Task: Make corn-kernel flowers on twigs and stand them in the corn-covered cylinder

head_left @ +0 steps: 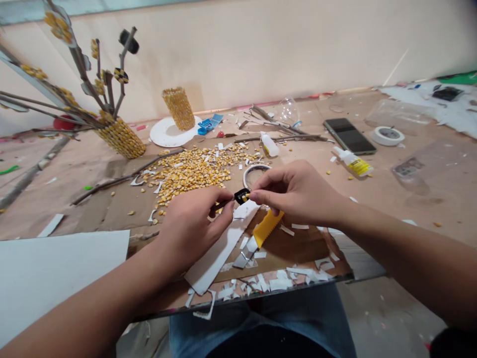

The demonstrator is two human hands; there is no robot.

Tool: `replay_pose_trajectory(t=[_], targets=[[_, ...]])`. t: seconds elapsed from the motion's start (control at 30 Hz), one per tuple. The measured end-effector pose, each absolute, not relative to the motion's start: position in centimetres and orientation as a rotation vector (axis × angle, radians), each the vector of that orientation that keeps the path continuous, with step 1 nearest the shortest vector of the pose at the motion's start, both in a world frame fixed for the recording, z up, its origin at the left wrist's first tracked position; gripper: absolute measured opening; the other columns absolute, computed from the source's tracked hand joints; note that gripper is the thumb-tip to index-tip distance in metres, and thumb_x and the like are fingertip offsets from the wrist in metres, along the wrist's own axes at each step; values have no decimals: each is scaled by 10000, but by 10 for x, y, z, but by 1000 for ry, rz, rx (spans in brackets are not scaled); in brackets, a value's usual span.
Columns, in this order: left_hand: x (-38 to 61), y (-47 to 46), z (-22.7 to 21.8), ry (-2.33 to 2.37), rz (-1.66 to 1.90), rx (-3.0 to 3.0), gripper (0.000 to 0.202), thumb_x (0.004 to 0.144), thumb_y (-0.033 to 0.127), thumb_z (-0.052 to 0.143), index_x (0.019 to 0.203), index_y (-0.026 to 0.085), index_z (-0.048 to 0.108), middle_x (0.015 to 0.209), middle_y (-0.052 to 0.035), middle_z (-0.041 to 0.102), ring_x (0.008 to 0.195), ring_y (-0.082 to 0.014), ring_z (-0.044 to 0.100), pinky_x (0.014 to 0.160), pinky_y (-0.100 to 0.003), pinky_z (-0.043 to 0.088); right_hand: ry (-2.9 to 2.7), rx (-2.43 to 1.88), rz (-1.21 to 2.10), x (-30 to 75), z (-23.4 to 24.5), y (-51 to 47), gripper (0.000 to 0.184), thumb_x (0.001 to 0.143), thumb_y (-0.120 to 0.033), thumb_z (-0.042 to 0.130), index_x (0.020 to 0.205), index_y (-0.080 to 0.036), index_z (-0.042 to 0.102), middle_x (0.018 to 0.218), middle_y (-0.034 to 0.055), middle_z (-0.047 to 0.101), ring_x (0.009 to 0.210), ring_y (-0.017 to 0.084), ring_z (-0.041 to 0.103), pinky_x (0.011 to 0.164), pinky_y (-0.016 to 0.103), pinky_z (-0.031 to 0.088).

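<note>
My left hand (192,226) pinches a small black piece (240,195) between thumb and fingers. From the other side, my right hand (298,191) has its thumb and fingertips closed on a yellow corn kernel (246,197), which touches the black piece. Beneath my hands lie a long white card strip (214,258) and a cutter knife with a yellow handle (267,228). Just beyond my hands, a heap of corn kernels (194,171) spreads over the cardboard. A white ring (257,169) lies partly hidden behind my right fingers.
At the back left, a corn-covered vase (121,139) holds twigs; another corn-covered cup (179,109) stands near a white disc (160,133). Glue bottles (269,144), a phone (349,135) and a tape roll (387,135) lie to the right. Paper scraps (279,283) litter the front edge.
</note>
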State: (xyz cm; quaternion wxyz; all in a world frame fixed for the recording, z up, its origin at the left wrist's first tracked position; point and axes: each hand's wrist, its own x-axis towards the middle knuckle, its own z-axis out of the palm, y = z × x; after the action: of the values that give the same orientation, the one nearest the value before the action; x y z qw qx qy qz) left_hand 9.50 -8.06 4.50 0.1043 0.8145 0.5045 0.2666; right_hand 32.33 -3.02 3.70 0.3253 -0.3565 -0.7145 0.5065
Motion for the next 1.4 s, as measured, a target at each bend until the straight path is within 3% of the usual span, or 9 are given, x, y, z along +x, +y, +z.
replay_pose_trajectory(t=[0.27,0.43,0.7,0.93,1.4], targets=[[95,-81,44,1466,824,2453,95,944,220,675,958,180,760,834,-10,804,677,-147,704,636,-252,456,-1828,-1008,1366,322,36,-31,241,805,-341,855,747,-156,712,597,-21,663,485,104,617,442,210,462],[95,-82,44,1462,822,2473,90,934,199,674,950,187,762,824,1,804,665,-135,701,620,-238,463,-1882,-1011,1273,322,34,-31,164,843,-313,785,844,-160,724,686,-7,684,560,100,623,492,207,483],[97,-82,45,1454,800,2476,104,938,204,676,959,187,776,834,3,810,670,-140,709,624,-241,474,-1890,-988,1200,319,32,-34,210,813,-202,733,1018,-155,741,929,27,733,603,79,620,543,210,509],[97,-82,46,1390,771,2528,147,970,247,653,958,184,786,813,3,809,644,-136,703,612,-244,456,-1905,-938,1246,314,30,-38,138,778,-127,655,893,-150,728,754,-10,692,632,101,631,580,213,505],[96,-84,45,1392,794,2482,83,915,181,687,932,190,767,799,18,802,632,-119,697,599,-219,452,-1924,-818,1388,314,33,-37,148,833,-165,640,964,-133,702,810,0,658,678,109,600,607,228,488]])
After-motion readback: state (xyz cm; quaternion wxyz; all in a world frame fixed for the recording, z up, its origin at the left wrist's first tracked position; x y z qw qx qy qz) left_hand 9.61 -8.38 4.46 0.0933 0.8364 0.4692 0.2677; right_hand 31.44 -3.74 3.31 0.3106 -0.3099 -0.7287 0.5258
